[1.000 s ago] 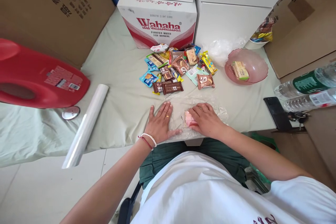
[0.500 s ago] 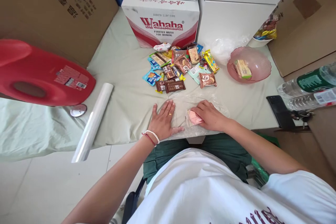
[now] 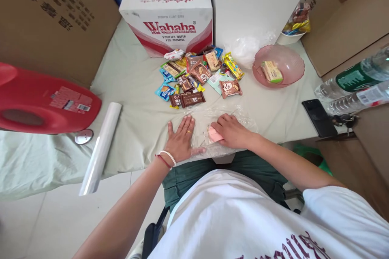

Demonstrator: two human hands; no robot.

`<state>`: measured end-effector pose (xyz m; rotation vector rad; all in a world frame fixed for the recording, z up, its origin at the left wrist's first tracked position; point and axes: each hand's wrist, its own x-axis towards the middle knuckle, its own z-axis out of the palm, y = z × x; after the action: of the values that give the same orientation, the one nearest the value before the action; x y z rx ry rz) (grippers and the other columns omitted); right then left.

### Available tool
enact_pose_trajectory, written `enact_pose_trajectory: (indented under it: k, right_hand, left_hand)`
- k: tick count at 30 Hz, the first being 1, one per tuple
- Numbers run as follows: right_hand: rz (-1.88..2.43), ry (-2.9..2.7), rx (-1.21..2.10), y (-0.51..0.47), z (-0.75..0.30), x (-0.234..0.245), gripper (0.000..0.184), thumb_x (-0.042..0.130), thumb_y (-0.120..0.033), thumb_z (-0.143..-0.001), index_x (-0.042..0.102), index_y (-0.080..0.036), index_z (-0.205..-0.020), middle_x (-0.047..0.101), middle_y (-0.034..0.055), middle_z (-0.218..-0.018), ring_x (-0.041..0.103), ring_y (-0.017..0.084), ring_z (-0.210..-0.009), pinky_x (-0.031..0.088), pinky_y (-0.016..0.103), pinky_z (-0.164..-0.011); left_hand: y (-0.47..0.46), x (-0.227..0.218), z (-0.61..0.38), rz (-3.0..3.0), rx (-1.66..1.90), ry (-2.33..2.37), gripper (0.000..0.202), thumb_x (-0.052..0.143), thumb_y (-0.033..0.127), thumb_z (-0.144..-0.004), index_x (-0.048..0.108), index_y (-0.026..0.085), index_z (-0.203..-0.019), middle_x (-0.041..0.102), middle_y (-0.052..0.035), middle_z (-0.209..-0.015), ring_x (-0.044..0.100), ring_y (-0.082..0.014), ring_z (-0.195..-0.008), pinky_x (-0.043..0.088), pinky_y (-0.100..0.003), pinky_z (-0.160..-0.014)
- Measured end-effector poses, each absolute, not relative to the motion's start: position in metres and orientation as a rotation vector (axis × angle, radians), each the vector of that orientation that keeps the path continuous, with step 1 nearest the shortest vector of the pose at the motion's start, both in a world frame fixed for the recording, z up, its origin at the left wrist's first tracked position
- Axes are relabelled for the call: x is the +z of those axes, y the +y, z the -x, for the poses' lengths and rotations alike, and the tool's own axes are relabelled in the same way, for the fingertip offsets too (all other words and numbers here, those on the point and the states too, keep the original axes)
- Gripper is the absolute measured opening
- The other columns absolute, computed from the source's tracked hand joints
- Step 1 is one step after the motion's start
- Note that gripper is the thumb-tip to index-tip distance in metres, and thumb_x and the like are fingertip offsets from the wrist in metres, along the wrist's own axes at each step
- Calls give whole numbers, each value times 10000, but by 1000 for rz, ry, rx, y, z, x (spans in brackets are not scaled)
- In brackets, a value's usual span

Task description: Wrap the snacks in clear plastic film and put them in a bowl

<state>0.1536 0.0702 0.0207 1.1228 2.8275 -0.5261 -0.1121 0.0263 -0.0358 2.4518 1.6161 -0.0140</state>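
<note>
My left hand [image 3: 179,141] lies flat with its fingers spread, pressing on the left edge of a sheet of clear plastic film [image 3: 240,118] near the table's front edge. My right hand [image 3: 231,131] has its fingers curled over a small pink block-shaped snack [image 3: 215,134], which rests on the film. The palm side and part of the snack are hidden under those fingers. Beyond the hands lies a pile of wrapped snacks, with a chocolate-brown bar [image 3: 193,99] and a brown biscuit packet [image 3: 231,88] at its near side.
A roll of plastic film [image 3: 101,145] overhangs the front edge at left, beside a red jug [image 3: 69,103]. At right stand a pink glass bowl [image 3: 293,79] holding a snack, a phone [image 3: 319,117] and plastic bottles [image 3: 346,81]. A Wahaha box [image 3: 170,28] stands behind.
The camera view has shifted, so most things sit further left. My left hand stays flat on the film. Under my right fingers the pink snack looks slightly turned.
</note>
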Motion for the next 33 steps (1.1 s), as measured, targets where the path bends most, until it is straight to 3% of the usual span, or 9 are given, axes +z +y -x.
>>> enact_pose_trajectory:
  k: [4, 7, 9, 13, 16, 21, 23, 27, 33]
  right_hand:
    - [-1096, 2966, -644, 66, -173, 22, 733, 742, -418, -908, 462, -135, -1523, 525, 210, -1468, 401, 364, -1376, 325, 558, -1160]
    - [-1115, 3111, -880, 58, -205, 31, 677, 630, -481, -995, 424, -162, -1555, 524, 189, -1505, 446, 319, -1376, 388, 514, -1154]
    - [-1148, 3163, -958, 46, -224, 34, 647, 581, -531, -1019, 446, -171, -1540, 604, 170, -1412, 513, 301, -1302, 444, 488, -1102]
    - [-1260, 3168, -725, 12, -239, 22, 719, 690, -562, -947, 510, -135, -1497, 698, 164, -1188, 550, 344, -1214, 484, 526, -1012]
    - [-1305, 3183, -628, -1, -236, 9, 360, 639, -307, -1004, 651, -161, -1333, 692, 109, -967, 577, 294, -1072, 513, 461, -918]
    - [-1081, 3389, -679, 15, -230, 20, 144, 621, -141, -964, 737, -200, -1025, 622, 74, -873, 536, 251, -1014, 517, 386, -869]
    - [-971, 3427, -713, 26, -231, 30, 165, 619, -133, -956, 734, -206, -1048, 654, 93, -997, 540, 246, -1043, 521, 380, -883]
    - [-1012, 3317, -856, 46, -238, 38, 238, 538, -190, -1020, 716, -235, -1171, 665, 97, -1204, 625, 189, -1004, 533, 314, -842]
    - [-1569, 2766, -687, 83, -230, 26, 370, 510, -234, -1029, 644, -190, -1371, 727, 103, -1131, 683, 235, -999, 538, 341, -854]
  left_hand:
    - [17, -29, 127, -2475, 285, 1601, 962, 547, 646, -913, 262, 99, -1652, 253, -261, -1713, 228, -399, -1614, 31, -687, -1278]
    - [0, -16, 138, -2492, 512, 1493, 604, 470, 341, -975, 430, 234, -1568, 438, -150, -1661, 296, -310, -1604, 52, -618, -1308]
    - [-13, -12, 142, -2417, 555, 1369, 563, 413, 240, -969, 454, 271, -1529, 535, -107, -1597, 396, -259, -1559, 94, -568, -1320]
    - [-32, -17, 138, -2241, 545, 1376, 667, 509, 437, -976, 336, 224, -1583, 590, -149, -1524, 508, -300, -1472, 78, -590, -1314]
    - [-35, -25, 127, -2190, 617, 1513, 738, 621, 604, -906, 425, 224, -1507, 666, -142, -1404, 470, -353, -1488, 77, -649, -1294]
    - [-26, -23, 110, -2130, 662, 1606, 251, 699, 514, -887, 703, 268, -936, 740, -57, -1186, 449, -370, -1493, 83, -715, -1264]
    - [-24, -18, 110, -2080, 732, 1567, 209, 675, 432, -917, 686, 256, -805, 750, -44, -1156, 449, -345, -1498, 89, -709, -1273]
    - [-21, -12, 117, -1855, 933, 1500, 188, 649, 399, -940, 665, 248, -829, 758, -63, -1153, 538, -289, -1438, 250, -614, -1286]
    - [5, -28, 117, -1630, 953, 1920, 195, 627, 445, -916, 645, 252, -897, 757, -55, -1024, 691, -256, -1081, 445, -519, -1152]
